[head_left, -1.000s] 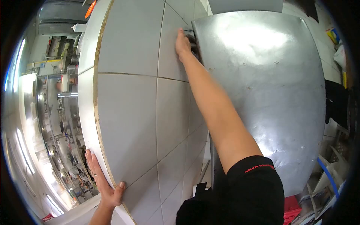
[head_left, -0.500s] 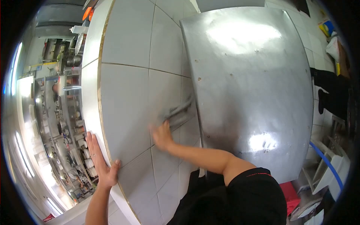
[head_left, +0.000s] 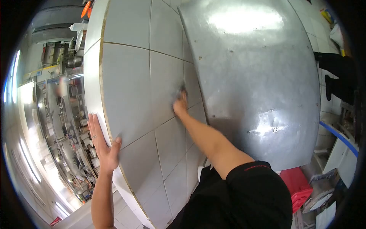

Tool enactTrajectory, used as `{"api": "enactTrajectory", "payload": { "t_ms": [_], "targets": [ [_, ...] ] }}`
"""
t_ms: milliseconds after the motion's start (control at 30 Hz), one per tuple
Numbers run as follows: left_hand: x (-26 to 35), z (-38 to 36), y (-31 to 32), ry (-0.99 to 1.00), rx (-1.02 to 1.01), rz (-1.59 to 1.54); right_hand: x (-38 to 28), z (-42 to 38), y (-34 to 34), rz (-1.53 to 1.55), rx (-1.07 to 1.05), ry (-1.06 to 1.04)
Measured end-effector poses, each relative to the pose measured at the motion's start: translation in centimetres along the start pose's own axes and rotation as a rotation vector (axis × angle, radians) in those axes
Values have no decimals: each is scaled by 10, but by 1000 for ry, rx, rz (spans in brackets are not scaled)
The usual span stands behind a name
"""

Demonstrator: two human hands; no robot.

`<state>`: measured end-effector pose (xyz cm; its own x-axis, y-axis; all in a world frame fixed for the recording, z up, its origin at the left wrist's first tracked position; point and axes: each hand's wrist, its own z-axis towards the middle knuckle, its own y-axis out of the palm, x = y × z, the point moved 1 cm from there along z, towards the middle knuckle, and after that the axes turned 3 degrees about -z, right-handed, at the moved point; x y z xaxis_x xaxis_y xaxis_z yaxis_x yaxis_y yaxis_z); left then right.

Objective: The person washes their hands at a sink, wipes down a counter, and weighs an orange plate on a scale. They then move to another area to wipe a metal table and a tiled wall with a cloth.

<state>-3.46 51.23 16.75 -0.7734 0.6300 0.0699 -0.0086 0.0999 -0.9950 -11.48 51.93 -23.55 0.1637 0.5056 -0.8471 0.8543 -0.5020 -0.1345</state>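
Observation:
My left hand rests on the wall's edge, its fingers stretched along the white side and its thumb over the corner onto the grey tiles. A ring shows on one finger. My right hand is at the tiled wall, closed on a dark grey cloth. Motion blurs the cloth, and the hand hides most of it. Right of that hand stands a dented metal panel, apart from my fingers.
Shelves with dishes lie beyond the wall on the left. At lower right are a red container and a blue hose. Another person's dark-clothed legs show at far right.
My right hand has moved with the cloth up and to the right across the tiles, nearer the metal panel. My left hand keeps its place on the wall edge. The view has shifted slightly.

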Motion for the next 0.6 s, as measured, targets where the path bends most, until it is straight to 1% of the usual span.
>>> {"api": "enactTrajectory", "payload": {
  "t_ms": [33,67,100,133,167,200,233,267,333,367,400,433,467,500,533,567,600],
  "targets": [
    [-1,2,1,1,13,-2,23,-38,7,171,-26,182],
    [-3,0,1,2,11,14,48,-82,25,315,-28,302],
    [-5,-1,1,3,7,32,109,-112,92,110,-187,388],
    [-5,-2,1,21,13,46,75,-164,50,-275,-612,218],
    [-5,-3,1,13,27,47,62,-211,51,-1,-533,232],
    [-3,-2,0,18,30,57,41,-250,47,217,-441,322],
    [-3,-2,0,22,36,66,7,-264,31,110,-484,76],
    [-8,-3,3,10,58,10,-26,-277,16,3,-519,-168],
    [-10,-3,3,1,74,-30,-80,-262,0,138,-209,-651],
    [-12,-4,3,-4,72,-68,-119,-237,-21,94,-209,-770],
    [-13,-5,5,-15,84,-76,-149,-202,-28,85,-59,-1022],
    [-15,-6,7,-23,99,-77,-184,-166,-39,1,-37,-1153],
    [-18,-5,9,-31,99,-84,-230,-133,-56,-94,53,-1240],
    [-20,-5,11,-38,92,-89,-272,-99,-73,-110,145,-1325],
    [-15,-4,9,-49,84,-83,-305,-65,-79,-213,278,-1317],
    [-13,-4,8,-56,77,-79,-328,-34,-92,-171,249,-1276],
    [-11,-4,8,-64,75,-65,-340,-9,-99,-44,292,-1199]
  ]
}}
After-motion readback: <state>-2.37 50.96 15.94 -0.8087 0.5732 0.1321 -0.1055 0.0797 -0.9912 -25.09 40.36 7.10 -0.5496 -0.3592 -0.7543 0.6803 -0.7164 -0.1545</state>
